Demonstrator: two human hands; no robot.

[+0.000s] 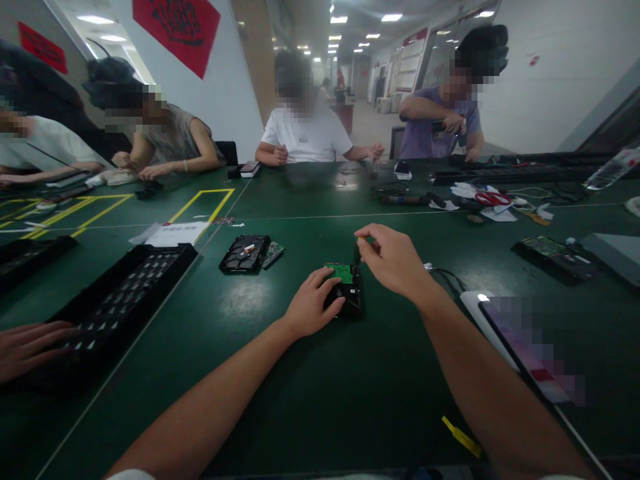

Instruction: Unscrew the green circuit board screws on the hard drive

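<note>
A black hard drive (354,303) with a green circuit board (343,273) facing up lies on the table in front of me. My left hand (313,303) rests over its left side, fingers and thumb pressing it down. Above the drive's far right corner, my right hand (387,257) pinches a slim dark screwdriver (357,256), held upright; its tip is too small to make out. To the left lies another hard drive (245,254), with a loose circuit board (273,254) beside it.
Another person's hand (37,347) touches a long black tray (125,300) at left. To the right are a drive with exposed board (555,257), a phone (525,347) and a cable (447,275). A yellow strip (461,437) lies nearby. Several people sit across the table.
</note>
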